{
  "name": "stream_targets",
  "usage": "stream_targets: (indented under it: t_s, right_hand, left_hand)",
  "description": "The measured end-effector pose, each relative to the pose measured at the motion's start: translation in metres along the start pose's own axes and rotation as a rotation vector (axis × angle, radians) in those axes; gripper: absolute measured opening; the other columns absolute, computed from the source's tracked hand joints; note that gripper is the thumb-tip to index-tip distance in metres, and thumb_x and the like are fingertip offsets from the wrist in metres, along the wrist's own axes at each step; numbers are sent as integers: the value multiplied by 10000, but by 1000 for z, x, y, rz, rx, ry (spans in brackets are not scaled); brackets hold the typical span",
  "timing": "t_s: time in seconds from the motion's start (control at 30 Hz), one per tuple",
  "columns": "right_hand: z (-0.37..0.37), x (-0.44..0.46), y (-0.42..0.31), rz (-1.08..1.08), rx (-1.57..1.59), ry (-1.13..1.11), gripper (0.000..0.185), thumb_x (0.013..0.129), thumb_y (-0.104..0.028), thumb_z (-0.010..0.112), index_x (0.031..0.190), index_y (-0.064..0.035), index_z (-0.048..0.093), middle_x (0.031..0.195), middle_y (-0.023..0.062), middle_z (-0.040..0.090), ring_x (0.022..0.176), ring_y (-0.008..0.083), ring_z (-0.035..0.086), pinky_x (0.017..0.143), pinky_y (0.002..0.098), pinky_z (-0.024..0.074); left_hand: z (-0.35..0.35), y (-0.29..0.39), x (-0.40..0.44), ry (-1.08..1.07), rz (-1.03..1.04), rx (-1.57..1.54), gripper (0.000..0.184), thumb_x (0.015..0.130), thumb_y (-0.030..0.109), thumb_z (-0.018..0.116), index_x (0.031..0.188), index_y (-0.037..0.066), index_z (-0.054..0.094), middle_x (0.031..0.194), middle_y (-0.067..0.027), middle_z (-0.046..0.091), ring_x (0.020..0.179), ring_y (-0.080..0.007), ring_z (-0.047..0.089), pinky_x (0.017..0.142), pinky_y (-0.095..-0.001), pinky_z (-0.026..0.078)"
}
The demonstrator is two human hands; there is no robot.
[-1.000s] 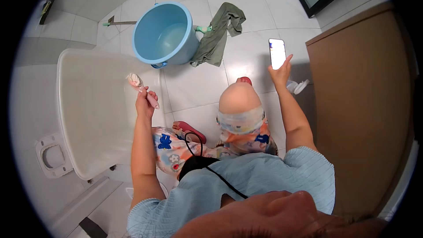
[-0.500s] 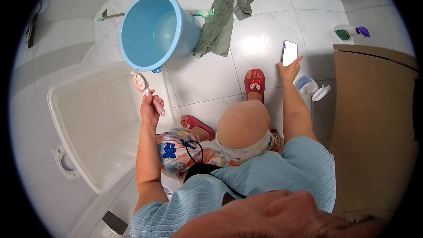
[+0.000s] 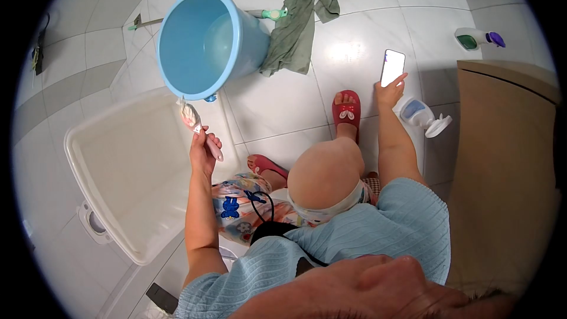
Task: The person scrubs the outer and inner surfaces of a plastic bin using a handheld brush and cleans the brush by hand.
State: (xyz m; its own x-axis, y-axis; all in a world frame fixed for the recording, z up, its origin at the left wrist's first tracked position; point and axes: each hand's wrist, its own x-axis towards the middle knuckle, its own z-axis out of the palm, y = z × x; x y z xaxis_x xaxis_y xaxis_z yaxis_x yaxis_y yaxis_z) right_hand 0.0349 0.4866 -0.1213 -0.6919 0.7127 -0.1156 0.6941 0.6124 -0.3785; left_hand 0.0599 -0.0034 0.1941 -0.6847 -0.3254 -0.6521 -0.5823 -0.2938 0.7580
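Observation:
My left hand (image 3: 204,149) is closed round the pink handle of a brush (image 3: 190,117), its pale head pointing up over the edge of a white tub (image 3: 100,192). Just beyond the brush, a light blue bucket (image 3: 236,47) stands on the floor, tilted in the view. In my right hand (image 3: 390,92) is a smartphone (image 3: 393,68), gripped at its lower end, with its screen lit white. Beside my right wrist stands a white bottle with a blue label (image 3: 417,112).
A grey-green cloth (image 3: 298,29) lies on the tiles against the bucket, near a green-ended stick (image 3: 273,15). A spray bottle with a purple nozzle (image 3: 472,39) lies behind the brown cabinet (image 3: 502,159). A dark box-like object (image 3: 161,298) is at lower left.
The view has shifted slightly, so the spray bottle, cabinet and white bottle appear further right. Both hands keep their holds on the brush and the smartphone.

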Motion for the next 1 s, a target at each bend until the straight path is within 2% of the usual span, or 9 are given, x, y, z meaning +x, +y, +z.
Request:
stream_targets:
  t_s: [0.27, 0.47, 0.53, 0.63, 0.67, 0.77, 0.8, 0.9, 1.0]
  right_hand:
    - [-6, -10, 2, 1, 8, -61, 1057, 731, -250, 718, 1488, -19, 16, 1375, 309, 357, 1283, 423, 374, 1075, 450, 315]
    - [-30, -64, -3, -133, 357, -1, 920, 787, -207, 682, 1464, 53, 115, 1412, 312, 325, 1311, 421, 349, 1104, 434, 278]
    - [-42, -91, -12, -116, 493, -260, 814, 832, -198, 649, 1451, 61, 188, 1375, 289, 399, 1265, 387, 427, 1065, 409, 343]
    - [-94, -125, -52, -151, 775, -406, 703, 881, -181, 602, 1446, 37, 246, 1341, 260, 460, 1196, 316, 515, 977, 364, 436]
    - [-106, -132, -63, -161, 776, -396, 703, 881, -181, 602, 1446, 37, 246, 1341, 260, 460, 1196, 316, 515, 977, 364, 436]
    - [-141, -147, -102, -250, 1026, -491, 575, 929, -119, 547, 1440, -3, 311, 1290, 199, 523, 1082, 213, 581, 893, 297, 481]
    - [-156, -149, -121, -317, 1127, -559, 515, 930, -130, 543, 1403, -9, 378, 1232, 188, 570, 1050, 202, 598, 876, 290, 486]
    - [-226, -170, -190, -479, 1328, -718, 399, 942, -155, 530, 1316, -19, 506, 1092, 140, 663, 968, 173, 631, 842, 285, 493]
    - [-281, -208, -247, -771, 1183, -873, 421, 967, -191, 511, 1326, 27, 479, 1110, 124, 650, 968, 139, 620, 864, 272, 483]
  left_hand:
    - [-8, -1, -3, -27, 26, -20, 205, 988, 230, 468, 1103, 64, 493, 758, -58, 537, 700, -185, 540, 645, -333, 484]
    - [-13, 4, -14, -117, 66, -77, 217, 980, 232, 485, 1118, 65, 494, 788, -59, 549, 725, -190, 555, 670, -335, 494]
    - [-7, 10, -19, -125, 60, -82, 240, 976, 223, 486, 1158, 66, 489, 867, -80, 585, 793, -216, 593, 710, -348, 508]
    - [-5, 12, -28, -189, 84, -136, 266, 974, 214, 485, 1194, 65, 483, 955, -108, 610, 863, -246, 618, 738, -363, 514]
    - [-12, 10, -25, -266, 92, -154, 282, 972, 204, 487, 1218, 66, 467, 1064, -138, 610, 974, -274, 615, 784, -377, 507]
    - [5, 20, -48, -343, 143, -182, 289, 973, 199, 487, 1230, 70, 453, 1170, -157, 580, 1083, -293, 583, 836, -389, 496]
    - [4, 21, -51, -430, 160, -179, 298, 970, 198, 497, 1240, 81, 444, 1273, -166, 527, 1211, -302, 504, 906, -404, 466]
    - [10, 25, -63, -542, 274, -194, 288, 966, 200, 509, 1228, 90, 460, 1338, -157, 486, 1280, -301, 440, 945, -416, 440]
    - [7, 38, -75, -629, 372, -190, 246, 964, 222, 523, 1181, 107, 507, 1417, -143, 428, 1345, -301, 360, 1015, -437, 372]
